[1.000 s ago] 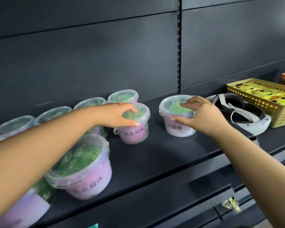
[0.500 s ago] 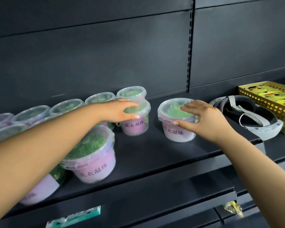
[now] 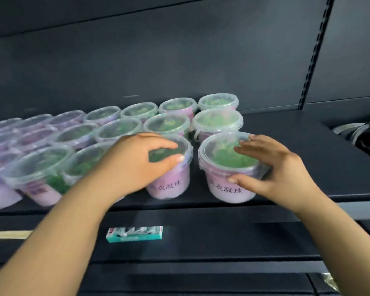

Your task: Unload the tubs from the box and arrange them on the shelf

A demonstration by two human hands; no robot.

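Observation:
Several clear-lidded tubs with pink labels and green beads stand in rows on the dark shelf [image 3: 308,159]. My left hand [image 3: 135,165] grips the lid of a front-row tub [image 3: 169,184] from above. My right hand [image 3: 273,167] wraps the rightmost front tub [image 3: 229,189], thumb on its side and fingers over the lid. Both tubs stand near the shelf's front edge, a small gap between them. Behind them stand two more tubs [image 3: 217,122], one behind the other. The box is out of view.
A white and black strapped headset [image 3: 363,133] lies on the shelf at the far right. A teal price tag [image 3: 135,233] sits on the rail of a lower shelf. Dark back panels rise behind the tubs.
Both hands now hold tubs at the shelf's front edge, nearer to me than before. The view has swung left and down, showing more tub rows; the yellow basket has left the frame.

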